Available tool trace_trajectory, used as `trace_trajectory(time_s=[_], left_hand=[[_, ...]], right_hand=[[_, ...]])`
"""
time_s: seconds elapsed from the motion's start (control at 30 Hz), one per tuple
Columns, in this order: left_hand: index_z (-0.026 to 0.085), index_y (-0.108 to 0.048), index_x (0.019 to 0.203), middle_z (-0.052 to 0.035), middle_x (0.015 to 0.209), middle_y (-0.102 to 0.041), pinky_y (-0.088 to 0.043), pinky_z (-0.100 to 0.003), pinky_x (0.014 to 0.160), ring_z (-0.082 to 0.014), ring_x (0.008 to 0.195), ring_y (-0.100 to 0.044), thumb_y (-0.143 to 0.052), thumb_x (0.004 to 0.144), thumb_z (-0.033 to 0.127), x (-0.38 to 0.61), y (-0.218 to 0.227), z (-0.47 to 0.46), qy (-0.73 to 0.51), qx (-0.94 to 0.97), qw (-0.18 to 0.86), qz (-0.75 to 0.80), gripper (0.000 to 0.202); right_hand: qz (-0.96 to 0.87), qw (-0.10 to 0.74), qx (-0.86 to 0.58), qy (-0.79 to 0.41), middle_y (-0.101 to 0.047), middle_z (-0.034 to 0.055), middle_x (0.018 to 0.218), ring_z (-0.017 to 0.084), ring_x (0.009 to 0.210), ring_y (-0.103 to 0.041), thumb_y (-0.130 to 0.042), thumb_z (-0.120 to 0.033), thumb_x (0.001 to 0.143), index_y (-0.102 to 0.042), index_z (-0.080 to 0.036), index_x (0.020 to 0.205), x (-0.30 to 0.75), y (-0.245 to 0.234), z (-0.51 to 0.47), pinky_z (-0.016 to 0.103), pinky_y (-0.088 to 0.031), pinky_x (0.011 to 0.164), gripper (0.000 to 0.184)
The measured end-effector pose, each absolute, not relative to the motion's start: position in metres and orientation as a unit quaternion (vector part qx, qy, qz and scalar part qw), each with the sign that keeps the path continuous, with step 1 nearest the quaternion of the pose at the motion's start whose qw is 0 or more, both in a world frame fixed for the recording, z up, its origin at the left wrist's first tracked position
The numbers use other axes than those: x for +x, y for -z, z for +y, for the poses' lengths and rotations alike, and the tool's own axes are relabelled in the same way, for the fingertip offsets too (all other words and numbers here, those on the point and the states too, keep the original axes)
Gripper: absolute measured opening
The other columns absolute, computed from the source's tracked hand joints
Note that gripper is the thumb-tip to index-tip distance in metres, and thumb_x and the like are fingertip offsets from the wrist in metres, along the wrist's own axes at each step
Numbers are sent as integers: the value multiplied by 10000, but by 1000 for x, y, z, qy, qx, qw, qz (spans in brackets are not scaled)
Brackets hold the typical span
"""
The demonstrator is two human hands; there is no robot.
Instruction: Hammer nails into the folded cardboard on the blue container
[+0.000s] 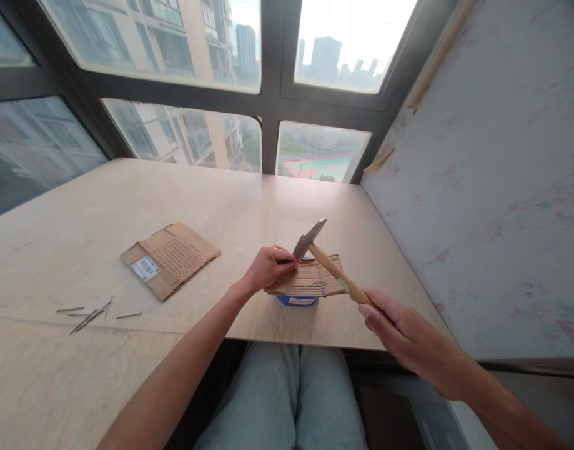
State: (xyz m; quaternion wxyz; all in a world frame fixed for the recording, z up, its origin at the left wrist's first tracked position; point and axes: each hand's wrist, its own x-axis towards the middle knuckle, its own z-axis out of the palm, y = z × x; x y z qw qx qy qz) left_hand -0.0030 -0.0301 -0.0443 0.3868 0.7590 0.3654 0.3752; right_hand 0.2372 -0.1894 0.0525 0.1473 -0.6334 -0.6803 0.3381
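Observation:
My right hand grips the wooden handle of a hammer, its metal head raised just above a stack of cardboard pieces. The stack rests on a small blue box near the table's front edge. My left hand is pinched at the left side of the stack, right under the hammer head; whatever it holds is too small to make out.
A folded cardboard piece with a white label lies on the pale table to the left. Several nails are scattered further left. Large windows stand behind the table, and a board wall rises on the right.

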Motion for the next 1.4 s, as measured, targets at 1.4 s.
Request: trace_trajectory(time_s=[1.4], left_hand=[[165,-797,776,-47,771,-770,-547,-266,667,-185,732,-704,-778,720,320,-3,42,-21,-350,687,524,362,165]], right_hand=[[-451,270,-644,-556,-348,-117,577,28,356,-217,-548,-664,837,-448,-233,862,229,-35,-199,133,-238,277,444]])
